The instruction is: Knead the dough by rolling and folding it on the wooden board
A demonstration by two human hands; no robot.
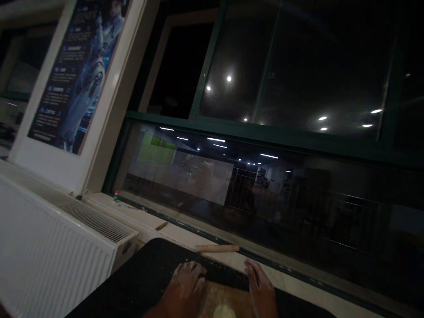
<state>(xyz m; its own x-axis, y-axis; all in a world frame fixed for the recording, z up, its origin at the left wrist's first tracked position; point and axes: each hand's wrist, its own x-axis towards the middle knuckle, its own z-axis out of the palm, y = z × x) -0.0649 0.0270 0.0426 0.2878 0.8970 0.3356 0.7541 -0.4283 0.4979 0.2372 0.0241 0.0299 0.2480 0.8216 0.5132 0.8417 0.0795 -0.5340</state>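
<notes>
A wooden board [232,295], dusted with flour, lies on a black table at the bottom of the view. On it is a pale lump of dough [224,311], partly cut off by the frame edge. My left hand [188,282], floury on the fingers, is curled at the board's left edge and seems to grip it. My right hand [261,285] rests along the right edge, its floury fingers stretched forward and nothing seen in them. Beyond both hands, a wooden rolling pin [217,248] lies on the window sill.
The black tabletop [145,269] meets the pale sill [179,232] below a dark, reflecting window [205,176]. A white radiator [56,247] stands at the left. Farther along the sill is a small red-and-green item [116,196]. A poster [79,75] hangs on the wall.
</notes>
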